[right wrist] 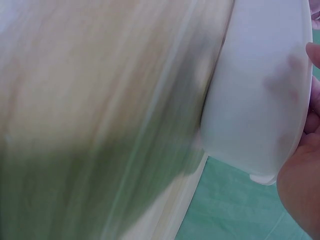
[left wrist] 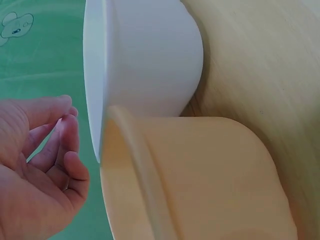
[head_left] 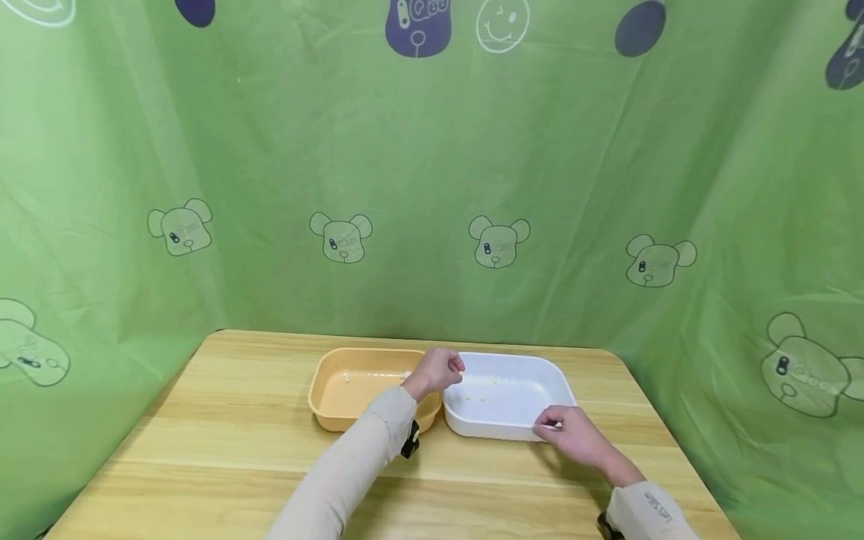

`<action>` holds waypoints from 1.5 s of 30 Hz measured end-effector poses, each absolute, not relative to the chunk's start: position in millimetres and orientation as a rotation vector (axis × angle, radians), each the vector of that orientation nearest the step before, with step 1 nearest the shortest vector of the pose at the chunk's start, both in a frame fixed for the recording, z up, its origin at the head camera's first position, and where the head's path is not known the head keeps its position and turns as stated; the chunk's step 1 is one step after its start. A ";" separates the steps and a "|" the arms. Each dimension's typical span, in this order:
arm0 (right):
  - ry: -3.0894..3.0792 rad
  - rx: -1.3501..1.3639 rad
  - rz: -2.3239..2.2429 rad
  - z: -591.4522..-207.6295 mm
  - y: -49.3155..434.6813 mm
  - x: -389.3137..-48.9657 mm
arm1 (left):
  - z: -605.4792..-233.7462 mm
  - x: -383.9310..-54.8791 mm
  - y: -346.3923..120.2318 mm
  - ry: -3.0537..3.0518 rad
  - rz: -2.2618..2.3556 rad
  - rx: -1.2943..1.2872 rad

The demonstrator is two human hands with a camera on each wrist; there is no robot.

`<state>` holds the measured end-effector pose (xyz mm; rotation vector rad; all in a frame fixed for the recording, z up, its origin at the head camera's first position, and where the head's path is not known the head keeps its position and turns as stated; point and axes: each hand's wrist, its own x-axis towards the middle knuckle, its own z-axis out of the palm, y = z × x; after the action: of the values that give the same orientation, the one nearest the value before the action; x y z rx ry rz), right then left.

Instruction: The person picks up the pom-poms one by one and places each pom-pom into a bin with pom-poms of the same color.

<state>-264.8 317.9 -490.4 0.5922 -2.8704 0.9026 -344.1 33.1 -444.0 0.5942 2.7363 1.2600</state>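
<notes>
An orange tray (head_left: pixel 374 418) and a white tray (head_left: pixel 496 431) stand side by side on the table, their ends meeting. Over the place where they meet is my left hand (head_left: pixel 435 369), thumb and forefinger pinched together. A tiny pale piece (head_left: pixel 462 373) shows at those fingertips in the head view; the left wrist view hides it. At the near right corner of the white tray, my right hand (head_left: pixel 574 435) grips the rim. Small yellowish pieces (head_left: pixel 482 399) lie scattered in the white tray, and whitish pieces (head_left: pixel 347 378) in the orange one, partly behind my left hand.
Both trays rest on a wood-grain table (head_left: pixel 223 420), near its far edge. A green curtain (head_left: pixel 418 300) printed with bear heads hangs behind the table and along both sides.
</notes>
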 end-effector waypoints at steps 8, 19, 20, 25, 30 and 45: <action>-2.843 0.615 0.922 -488.5 320.9 -261.2 | -449.7 -345.9 32.7 2.715 1.343 0.490; -2.814 0.631 0.908 -490.4 321.8 -260.5 | -456.2 -347.2 29.7 2.760 1.309 0.483; -2.816 0.632 0.907 -490.3 321.6 -260.6 | -456.3 -347.6 29.4 2.760 1.312 0.477; -2.816 0.632 0.905 -490.1 320.9 -261.3 | -457.2 -349.4 27.1 2.744 1.327 0.464; -2.818 0.639 0.906 -489.9 321.2 -262.4 | -458.5 -350.3 24.2 2.735 1.354 0.505; -2.831 0.643 0.902 -486.0 320.4 -265.4 | -451.3 -332.2 -12.6 2.724 1.334 0.622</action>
<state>-265.4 320.4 -486.0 0.6430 -2.8314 0.9021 -332.2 -12.6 -451.3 0.6219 2.7243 1.3341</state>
